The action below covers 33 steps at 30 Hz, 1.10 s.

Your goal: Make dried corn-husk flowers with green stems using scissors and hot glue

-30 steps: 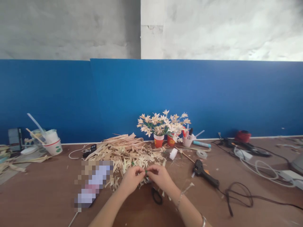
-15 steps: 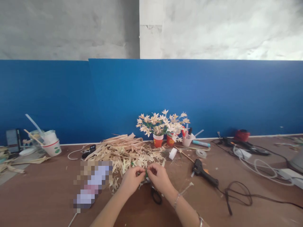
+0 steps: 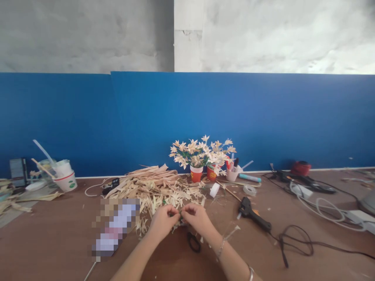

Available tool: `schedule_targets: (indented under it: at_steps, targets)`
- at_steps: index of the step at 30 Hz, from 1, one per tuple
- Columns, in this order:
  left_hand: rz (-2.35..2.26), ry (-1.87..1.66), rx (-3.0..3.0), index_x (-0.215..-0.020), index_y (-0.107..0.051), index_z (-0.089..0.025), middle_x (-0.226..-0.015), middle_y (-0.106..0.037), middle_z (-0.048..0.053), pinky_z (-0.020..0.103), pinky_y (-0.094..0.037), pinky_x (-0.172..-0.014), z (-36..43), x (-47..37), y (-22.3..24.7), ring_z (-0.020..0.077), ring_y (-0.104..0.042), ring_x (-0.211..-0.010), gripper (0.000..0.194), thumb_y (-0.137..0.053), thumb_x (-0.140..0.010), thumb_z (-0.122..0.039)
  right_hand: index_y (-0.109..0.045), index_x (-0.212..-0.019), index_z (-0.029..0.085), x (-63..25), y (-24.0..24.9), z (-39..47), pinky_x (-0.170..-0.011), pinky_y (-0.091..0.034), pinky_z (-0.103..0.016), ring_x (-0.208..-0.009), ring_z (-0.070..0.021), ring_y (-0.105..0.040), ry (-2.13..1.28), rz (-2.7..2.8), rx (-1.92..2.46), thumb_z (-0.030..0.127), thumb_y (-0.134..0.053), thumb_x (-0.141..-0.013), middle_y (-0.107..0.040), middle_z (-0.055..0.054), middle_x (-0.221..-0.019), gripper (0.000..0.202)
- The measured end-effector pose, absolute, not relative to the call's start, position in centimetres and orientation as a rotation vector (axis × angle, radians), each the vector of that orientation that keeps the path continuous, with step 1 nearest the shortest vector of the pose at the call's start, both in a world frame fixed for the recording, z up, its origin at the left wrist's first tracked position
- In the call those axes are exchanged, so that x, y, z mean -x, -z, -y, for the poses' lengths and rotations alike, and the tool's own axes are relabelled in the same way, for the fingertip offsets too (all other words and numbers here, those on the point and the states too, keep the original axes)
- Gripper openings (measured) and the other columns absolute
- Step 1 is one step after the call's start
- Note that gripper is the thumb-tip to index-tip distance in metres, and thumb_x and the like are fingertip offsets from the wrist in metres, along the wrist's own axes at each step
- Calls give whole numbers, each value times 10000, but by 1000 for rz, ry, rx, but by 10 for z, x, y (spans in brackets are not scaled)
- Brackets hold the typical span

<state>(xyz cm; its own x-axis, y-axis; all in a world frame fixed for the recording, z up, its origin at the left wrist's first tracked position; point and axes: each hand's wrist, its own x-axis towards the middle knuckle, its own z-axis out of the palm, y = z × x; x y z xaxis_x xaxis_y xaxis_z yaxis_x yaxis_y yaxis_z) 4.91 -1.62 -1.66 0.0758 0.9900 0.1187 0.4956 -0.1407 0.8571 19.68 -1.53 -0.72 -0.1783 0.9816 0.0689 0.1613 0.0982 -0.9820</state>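
Observation:
My left hand (image 3: 164, 219) and my right hand (image 3: 197, 220) meet over the table, thumbs and fingertips pinched close together. What they hold is small and mostly hidden; a dark green bit shows at the fingertips. Just beyond them spreads a pile of dry pale husk strips (image 3: 152, 181). Black-handled scissors (image 3: 193, 242) lie below my right hand, their blades largely covered by it. Behind the pile, cream husk flowers on green stems (image 3: 191, 148) stand in a red and white paper cup (image 3: 196, 174), with a second red cup (image 3: 211, 173) of flowers alongside.
A black glue gun (image 3: 253, 214) lies to the right, its cord trailing over the table. Near it are a white roll (image 3: 214, 190), a clear tape roll (image 3: 249, 190) and a cup of tools (image 3: 232, 173). A pixelated object (image 3: 117, 228) lies left of my hands.
My hands stay pinched together, with only slight finger movement. The green bit between the fingertips shows less now. The view has shifted slightly; other things have stayed put.

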Motion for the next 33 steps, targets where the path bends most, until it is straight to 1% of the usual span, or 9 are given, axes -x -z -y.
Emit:
schedule_targets:
  at_steps: [4, 9, 17, 20, 22, 25, 28, 30, 33]
  targets:
    - [-1467, -959, -1699, -649, -632, -138, -570, -614, 4, 223, -349, -491, 19, -51, 12, 123, -491, -494, 182, -566, -647, -308, -558, -582, 148, -198, 6, 16, -459, -368, -200, -449, -88, -461, -1113, 1540, 1181, 247, -569, -646, -515, 38, -478, 119]
    - [-1299, -959, -1681, -736, -661, -131, -682, -659, 32, 237, -404, -582, 23, -52, 3, 150, -551, -603, 210, -537, -677, -290, -540, -602, 151, -202, 11, 13, -459, -363, -197, -448, -82, -445, -1145, 1545, 1127, 270, -562, -661, -496, 41, -491, 134]
    - [-1339, -1045, -1670, -676, -643, -132, -604, -614, 15, 239, -393, -568, 23, -51, 1, 150, -525, -579, 191, -522, -679, -280, -582, -669, 143, -207, 5, 13, -441, -332, -191, -461, -81, -428, -1152, 1623, 1202, 262, -575, -652, -521, 32, -539, 120]
    - [-1315, -1068, -1599, -660, -637, -131, -598, -607, 13, 243, -395, -581, 23, -50, -3, 151, -524, -590, 185, -535, -663, -286, -577, -606, 142, -216, -1, 11, -450, -296, -181, -461, -67, -384, -1229, 1757, 1213, 209, -574, -626, -468, 55, -492, 70]
    - [-1287, -1050, -1547, -664, -638, -128, -572, -595, 6, 242, -383, -564, 23, -50, -5, 144, -509, -564, 198, -543, -654, -301, -532, -526, 146, -225, -5, 9, -456, -284, -176, -476, -65, -370, -1241, 1826, 1215, 191, -542, -634, -432, 59, -482, 117]
    - [-1269, -1019, -1484, -651, -636, -126, -539, -580, -5, 238, -360, -540, 24, -51, -7, 132, -484, -527, 216, -556, -640, -326, -483, -469, 148, -240, -10, 7, -457, -279, -174, -493, -63, -369, -1237, 1951, 1216, 195, -504, -654, -439, 49, -512, 192]
    - [-1239, -986, -1457, -625, -632, -129, -559, -601, -1, 240, -365, -569, 25, -54, -2, 134, -498, -548, 215, -572, -627, -336, -549, -515, 150, -259, -19, 9, -457, -284, -182, -481, -70, -384, -1246, 2148, 1298, 264, -523, -677, -478, 44, -509, 200]
    - [-1236, -968, -1451, -643, -639, -137, -591, -620, 0, 240, -369, -587, 25, -56, 5, 138, -512, -576, 209, -569, -634, -333, -608, -577, 156, -277, -27, 12, -482, -316, -192, -506, -92, -443, -1094, 2211, 1507, 325, -538, -693, -531, 27, -525, 217]
    - [-1233, -937, -1452, -630, -637, -133, -561, -609, -2, 241, -361, -563, 24, -60, 16, 137, -502, -547, 203, -568, -624, -324, -653, -670, 154, -312, -37, 17, -582, -377, -234, -645, -167, -559, -526, 1970, 2122, 284, -530, -707, -618, -46, -647, 183]
